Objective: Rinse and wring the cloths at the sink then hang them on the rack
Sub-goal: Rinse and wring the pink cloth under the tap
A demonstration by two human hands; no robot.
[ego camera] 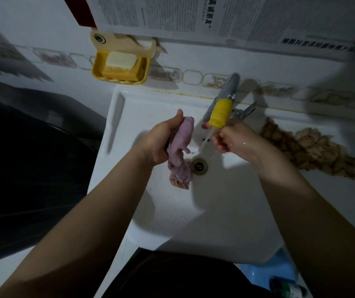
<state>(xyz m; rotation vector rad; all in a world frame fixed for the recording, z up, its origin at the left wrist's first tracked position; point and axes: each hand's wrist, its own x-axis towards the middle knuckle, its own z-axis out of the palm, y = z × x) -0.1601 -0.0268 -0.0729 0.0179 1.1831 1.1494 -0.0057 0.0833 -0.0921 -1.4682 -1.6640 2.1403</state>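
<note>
While water runs thin from the tap [219,108], the purple cloth [182,147] sits bunched into a rope in the left hand [161,138], fingers and thumb wrapped tight round its upper half. Its long axis runs steeply, top end poking out by the thumb, tail dangling down onto the white sink [172,211] just left of the drain [200,165]. Over to the right hand [230,136] now: it's under the stream beside the yellow spout sleeve, fingers loosely curled, holding nothing that I can see. So the cloth lies just left of that free hand, stream between them, and I'd say the wring turns on the right hand crossing to take the hanging tail. Further out, a brown checked cloth [307,149] waits on the right ledge of the sink, and a yellow soap dish [120,65] hangs on the wall. No rack in view.
</note>
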